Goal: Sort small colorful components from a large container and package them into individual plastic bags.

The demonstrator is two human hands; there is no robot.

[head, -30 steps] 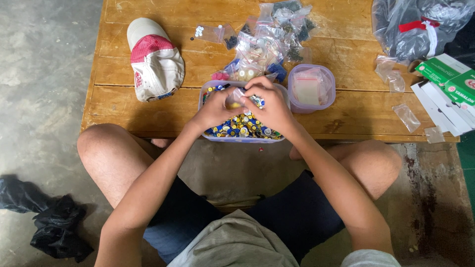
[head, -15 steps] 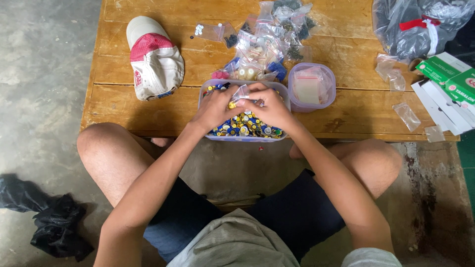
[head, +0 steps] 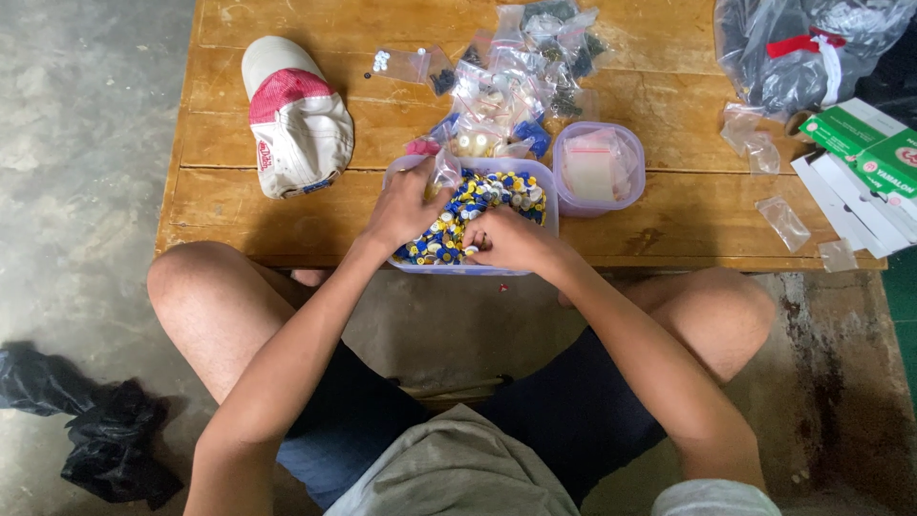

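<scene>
Viewpoint: looking down from the head of a person sitting cross-legged on the floor, bare knees to either side, facing a low wooden worktop (head: 287,205).
Landmark: a clear plastic tub (head: 546,182) at the near edge of the worktop, full of small round blue, yellow and white pieces (head: 497,196).
Left hand: the left hand (head: 406,205) rests over the left part of the tub, fingers curled around a small clear plastic bag (head: 445,172) that sticks up above the knuckles.
Right hand: the right hand (head: 506,239) lies over the near side of the tub, fingers bent down into the pieces; whether it pinches any of them cannot be told.
Beyond the tub: a heap of small clear bags (head: 521,67), some filled with dark, white or blue bits, touches the tub's far edge.
Right of the tub: a round lilac container (head: 600,167) stands just beside it, holding flat clear bags.
Left of the tub: a white and red cap (head: 296,119) lies on the worktop, apart from the tub.
Far right of the tub: green and white boxes (head: 860,143), a large clear sack (head: 802,53) with a red tie, and a few loose empty bags (head: 783,220).
Floor, well left of the tub: a crumpled black bag (head: 95,430) on grey concrete.
</scene>
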